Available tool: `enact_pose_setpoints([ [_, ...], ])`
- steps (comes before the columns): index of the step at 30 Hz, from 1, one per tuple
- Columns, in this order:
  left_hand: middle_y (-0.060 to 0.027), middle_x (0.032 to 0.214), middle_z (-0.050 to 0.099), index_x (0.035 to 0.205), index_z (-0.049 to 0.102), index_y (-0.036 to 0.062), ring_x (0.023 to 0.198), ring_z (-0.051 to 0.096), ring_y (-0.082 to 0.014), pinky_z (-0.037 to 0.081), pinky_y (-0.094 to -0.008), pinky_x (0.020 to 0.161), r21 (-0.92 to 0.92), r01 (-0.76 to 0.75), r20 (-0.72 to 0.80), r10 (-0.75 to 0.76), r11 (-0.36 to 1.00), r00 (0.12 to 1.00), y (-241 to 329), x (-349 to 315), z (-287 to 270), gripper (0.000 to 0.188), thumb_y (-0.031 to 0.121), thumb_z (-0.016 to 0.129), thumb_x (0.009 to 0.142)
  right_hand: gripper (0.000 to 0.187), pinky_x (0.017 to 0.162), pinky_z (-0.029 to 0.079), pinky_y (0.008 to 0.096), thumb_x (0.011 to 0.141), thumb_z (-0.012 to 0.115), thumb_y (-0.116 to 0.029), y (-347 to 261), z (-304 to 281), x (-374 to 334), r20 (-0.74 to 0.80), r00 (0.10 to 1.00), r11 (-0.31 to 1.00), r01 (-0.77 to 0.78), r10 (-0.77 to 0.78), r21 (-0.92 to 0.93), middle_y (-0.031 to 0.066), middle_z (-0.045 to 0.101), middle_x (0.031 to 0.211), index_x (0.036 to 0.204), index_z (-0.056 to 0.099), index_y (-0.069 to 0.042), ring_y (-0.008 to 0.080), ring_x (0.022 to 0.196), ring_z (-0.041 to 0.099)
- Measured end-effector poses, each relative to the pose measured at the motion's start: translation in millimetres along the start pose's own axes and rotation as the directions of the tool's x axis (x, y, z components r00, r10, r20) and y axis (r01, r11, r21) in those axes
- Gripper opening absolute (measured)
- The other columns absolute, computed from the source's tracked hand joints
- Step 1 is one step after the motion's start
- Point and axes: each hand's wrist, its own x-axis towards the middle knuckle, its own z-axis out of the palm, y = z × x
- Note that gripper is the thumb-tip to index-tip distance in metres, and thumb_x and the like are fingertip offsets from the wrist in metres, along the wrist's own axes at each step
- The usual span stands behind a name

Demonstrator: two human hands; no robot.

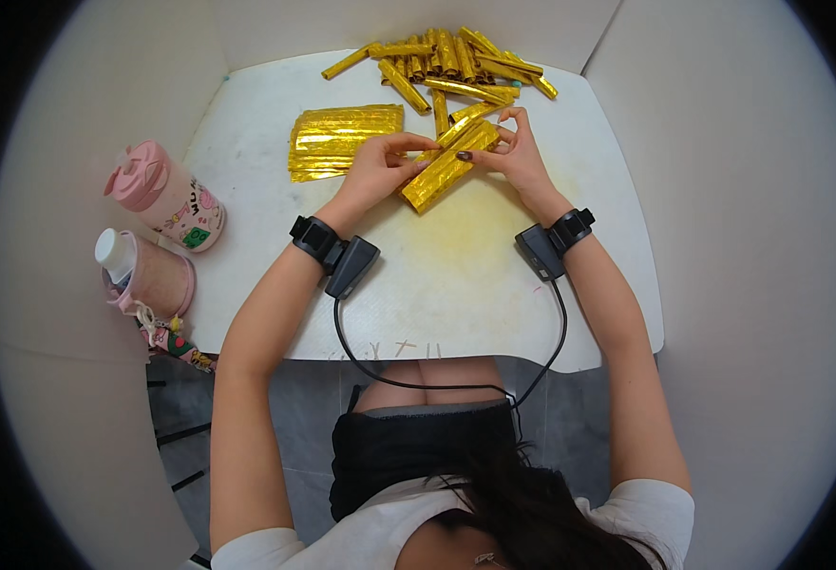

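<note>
Gold foil sheet (440, 179), head view: glossy, creased, partly curled along its length into a narrow form; held diagonally between both hands, over the middle of the far half of the table. Left hand (377, 173): thumb and fingers pinch the sheet at its left side. Right hand (524, 163): thumb on the near face, fingers bent behind, pinching the upper right part. Flat gold foil stack (347, 131): beside the left hand. Gold foil rolls (448, 59): heaped along the far edge, some crossing others. Surface: white table (437, 304), yellowish stain near centre. Pink bottle (179, 201) and pink cup (173, 280): left side. Room: pale partitions (736, 190), grey tiled floor (296, 418).
</note>
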Motion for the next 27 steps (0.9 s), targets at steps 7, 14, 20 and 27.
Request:
enact_pose_setpoints([
  [7, -0.0025, 0.113, 0.064, 0.115, 0.061, 0.0032, 0.083, 0.062, -0.0039, 0.049, -0.0173, 0.068, -0.096, 0.014, 0.081, -0.006, 0.995, 0.997, -2.9, 2.7, 5.5, 0.026, 0.006, 0.064, 0.089, 0.052, 0.086, 0.051, 0.0259, 0.076, 0.073, 0.005, 6.5, -7.7, 2.7, 0.088, 0.996, 0.989, 0.022, -0.009, -0.149, 0.0076, 0.062, 0.112, 0.12, 0.048, -0.008, 0.013, 0.097, 0.064],
  [14, -0.0052, 0.093, 0.069, 0.109, 0.048, 0.0098, 0.076, 0.061, -0.0053, 0.046, -0.0193, 0.062, -0.107, -0.013, -0.035, 0.01, 0.994, 0.999, -9.1, 4.2, 4.6, 0.03, 0.011, 0.069, 0.088, 0.066, 0.088, 0.049, 0.028, 0.079, 0.072, -0.002, -2.9, -4.2, -0.3, 0.133, 0.991, 0.994, 0.03, -0.017, -0.103, 0.0066, 0.065, 0.107, 0.136, 0.041, -0.012, 0.0111, 0.098, 0.062],
  [20, -0.0066, 0.086, 0.071, 0.115, 0.044, 0.0096, 0.071, 0.06, -0.0064, 0.044, -0.0209, 0.056, -0.204, -0.004, -0.064, -0.009, 0.979, 0.998, -15.3, 5.1, 2.4, 0.04, 0.014, 0.072, 0.086, 0.047, 0.085, 0.049, 0.026, 0.09, 0.066, -0.019, -5.6, 0.7, -1.6, 0.032, 0.994, 0.995, -0.099, 0.1, -0.034, 0.0042, 0.066, 0.108, 0.131, 0.043, -0.015, 0.0107, 0.099, 0.062],
  [27, -0.0087, 0.098, 0.069, 0.121, 0.043, 0.0085, 0.074, 0.065, -0.0084, 0.049, -0.0221, 0.062, -0.092, -0.066, -0.011, 0.065, 0.994, 0.998, -7.2, 0.4, 5.1, 0.048, 0.005, 0.071, 0.081, 0.031, 0.085, 0.046, 0.025, 0.092, 0.065, -0.021, 9.0, -9.4, 2.6, 0.075, 0.99, 0.992, -0.119, 0.122, -0.046, 0.0025, 0.067, 0.102, 0.118, 0.053, -0.012, 0.008, 0.09, 0.061],
])
